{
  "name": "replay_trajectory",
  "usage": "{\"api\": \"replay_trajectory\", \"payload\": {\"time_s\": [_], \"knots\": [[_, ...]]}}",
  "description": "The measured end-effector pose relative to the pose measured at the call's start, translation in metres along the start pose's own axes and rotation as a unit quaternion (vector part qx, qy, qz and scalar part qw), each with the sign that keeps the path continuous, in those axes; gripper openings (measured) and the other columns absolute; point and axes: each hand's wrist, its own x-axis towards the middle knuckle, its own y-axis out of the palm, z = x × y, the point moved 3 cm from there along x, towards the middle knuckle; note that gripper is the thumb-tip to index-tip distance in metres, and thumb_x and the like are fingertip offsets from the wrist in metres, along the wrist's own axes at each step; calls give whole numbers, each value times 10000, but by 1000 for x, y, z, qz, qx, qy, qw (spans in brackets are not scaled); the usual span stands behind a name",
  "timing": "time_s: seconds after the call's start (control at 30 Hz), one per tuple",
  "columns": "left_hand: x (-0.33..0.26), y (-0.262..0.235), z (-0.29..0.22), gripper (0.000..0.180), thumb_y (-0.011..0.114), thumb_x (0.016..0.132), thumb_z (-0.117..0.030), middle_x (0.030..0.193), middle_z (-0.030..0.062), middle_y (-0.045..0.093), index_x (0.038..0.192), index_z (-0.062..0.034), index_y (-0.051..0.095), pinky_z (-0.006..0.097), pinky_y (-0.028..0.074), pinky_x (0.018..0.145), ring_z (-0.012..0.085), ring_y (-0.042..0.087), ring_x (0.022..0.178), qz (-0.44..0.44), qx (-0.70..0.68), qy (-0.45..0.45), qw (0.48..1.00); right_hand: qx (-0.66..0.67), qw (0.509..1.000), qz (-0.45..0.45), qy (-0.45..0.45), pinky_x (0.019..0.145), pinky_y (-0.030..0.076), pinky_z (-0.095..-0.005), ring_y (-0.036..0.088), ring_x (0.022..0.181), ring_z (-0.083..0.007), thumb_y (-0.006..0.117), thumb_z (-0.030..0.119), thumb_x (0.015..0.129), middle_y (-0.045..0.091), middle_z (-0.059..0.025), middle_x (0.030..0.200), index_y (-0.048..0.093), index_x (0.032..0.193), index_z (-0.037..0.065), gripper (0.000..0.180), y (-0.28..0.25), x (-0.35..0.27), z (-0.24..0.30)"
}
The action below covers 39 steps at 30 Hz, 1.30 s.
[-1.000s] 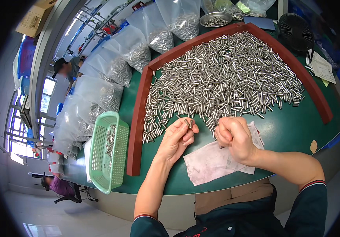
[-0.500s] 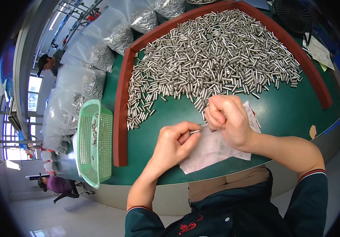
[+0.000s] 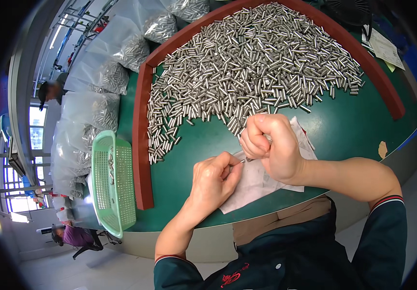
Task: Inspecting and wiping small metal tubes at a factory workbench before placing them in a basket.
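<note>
A large heap of short, shiny metal pins (image 3: 257, 63) spreads over the green tabletop (image 3: 179, 169). My left hand (image 3: 213, 180) is closed in a pinch at the heap's near side, with the end of one metal pin (image 3: 242, 161) showing at its thumb and forefinger. Just right of it, my right hand (image 3: 277, 150) is curled like a fist at the near tip of the heap; its fingers hide whatever they hold. Beneath both hands lies a stained whitish cloth (image 3: 247, 191), partly covered by them.
A dark red raised border (image 3: 143, 145) frames the heap. Left of it stands a green plastic basket (image 3: 128, 193) with some pins inside. Clear bags of pins (image 3: 114, 77) line the left side. Papers (image 3: 385, 50) lie far right. Two people are in the background left.
The view has shifted slightly, so the heap and border sit a little higher and further left. My left hand has come closer to my right hand, and less of the pin shows.
</note>
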Motion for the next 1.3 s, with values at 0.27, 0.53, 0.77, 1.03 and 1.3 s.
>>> {"api": "replay_trajectory", "payload": {"time_s": [0.27,0.53,0.77,1.03,1.3], "knots": [[0,1,1,103,631,683,-25,437,50,406,664,-15,530,307,344,394,194,431,378,-5,-13,-6,1000,-41,999,-18,4,409,176,-251,191,412,-85,308,207,832,247,19,420,260,487,103,363,3,0,-1],[-1,0,1,96,631,682,-16,439,63,416,668,-10,537,308,348,397,201,434,380,-7,-16,-15,1000,-39,999,-18,4,410,175,-251,190,412,-85,311,207,826,246,19,420,260,488,103,358,4,0,-1],[-2,1,1,96,637,681,-14,449,76,435,664,-4,543,303,352,397,201,441,381,-3,-21,-35,999,-38,999,-14,1,413,173,-250,194,415,-82,308,200,828,252,18,424,264,488,99,358,5,0,-3],[1,0,-2,106,638,682,-14,455,85,463,649,-2,538,294,368,402,206,462,386,-7,-32,-39,999,-119,991,26,-48,437,280,-249,298,483,-78,362,178,810,337,-2,499,303,533,38,316,11,-7,-7],[2,-3,0,90,621,715,-22,473,67,455,686,0,539,282,361,410,177,433,398,-17,-36,-20,999,-115,993,18,-36,446,233,-245,256,467,-81,346,192,824,300,9,478,300,513,63,340,9,-6,-3]]}}
